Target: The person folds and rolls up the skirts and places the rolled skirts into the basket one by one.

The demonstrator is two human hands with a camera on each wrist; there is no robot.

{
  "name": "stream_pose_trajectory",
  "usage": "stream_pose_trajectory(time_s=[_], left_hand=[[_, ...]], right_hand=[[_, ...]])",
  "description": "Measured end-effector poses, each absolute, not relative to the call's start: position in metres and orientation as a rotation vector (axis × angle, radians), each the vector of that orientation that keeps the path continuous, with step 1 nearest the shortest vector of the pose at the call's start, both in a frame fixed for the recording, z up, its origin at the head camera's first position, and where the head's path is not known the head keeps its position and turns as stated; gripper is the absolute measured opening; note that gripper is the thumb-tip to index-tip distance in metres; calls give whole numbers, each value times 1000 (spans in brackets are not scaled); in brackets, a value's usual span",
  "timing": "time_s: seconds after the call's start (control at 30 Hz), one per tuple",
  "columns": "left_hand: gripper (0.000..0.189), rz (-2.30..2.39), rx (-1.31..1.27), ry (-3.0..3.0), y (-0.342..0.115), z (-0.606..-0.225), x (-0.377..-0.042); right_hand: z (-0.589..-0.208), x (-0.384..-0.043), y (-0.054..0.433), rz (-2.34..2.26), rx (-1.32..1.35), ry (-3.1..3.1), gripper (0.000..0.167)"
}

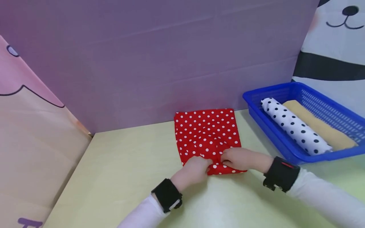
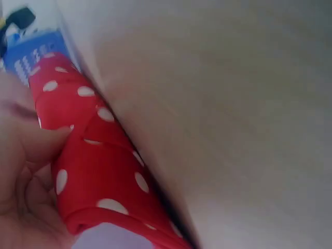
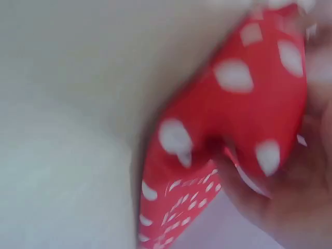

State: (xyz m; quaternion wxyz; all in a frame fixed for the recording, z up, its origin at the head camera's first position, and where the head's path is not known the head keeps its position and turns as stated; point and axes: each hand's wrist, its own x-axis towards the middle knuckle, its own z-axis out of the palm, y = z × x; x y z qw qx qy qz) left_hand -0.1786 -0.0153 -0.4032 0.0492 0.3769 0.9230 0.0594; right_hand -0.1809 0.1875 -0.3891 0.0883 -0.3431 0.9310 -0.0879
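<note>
A red cloth [image 1: 206,126] with white dots lies flat against the foot of the back wall, its near edge turned over into a thick fold and its middle wrinkled. My left hand [image 1: 195,169] pinches this fold towards its left end. In the left wrist view the thumb [image 2: 49,145] presses on the rolled red fabric [image 2: 98,166]. Further right along the same edge, my right hand [image 1: 239,158] grips the fold. Its fingers dig into the bunched fabric [image 3: 233,104] in the right wrist view.
To the right stands a blue plastic basket [image 1: 266,134]. Inside lie a rolled white cloth with black dots [image 1: 296,125] and a tan cloth roll [image 1: 322,125]. A purple fabric wall [image 1: 142,63] closes the back of the pale table [image 1: 119,177], with printed panels at both sides.
</note>
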Motion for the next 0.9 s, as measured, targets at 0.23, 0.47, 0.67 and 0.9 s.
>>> stream_pose_trajectory(time_s=[0.23, 0.47, 0.67, 0.9], left_hand=[[28, 409, 1042, 2770, -21, -404, -190], [30, 375, 990, 2751, -17, -402, -196], [29, 356, 913, 2687, -14, -397, -206], [38, 342, 797, 2612, -14, -394, -213]], right_hand=[[-395, -145, 178, 20, -1099, 3059, 52], [-423, -135, 175, 290, -1104, 3186, 73], [-434, -147, 172, 276, -985, 3174, 77], [-433, -167, 168, 71, -842, 3094, 71]])
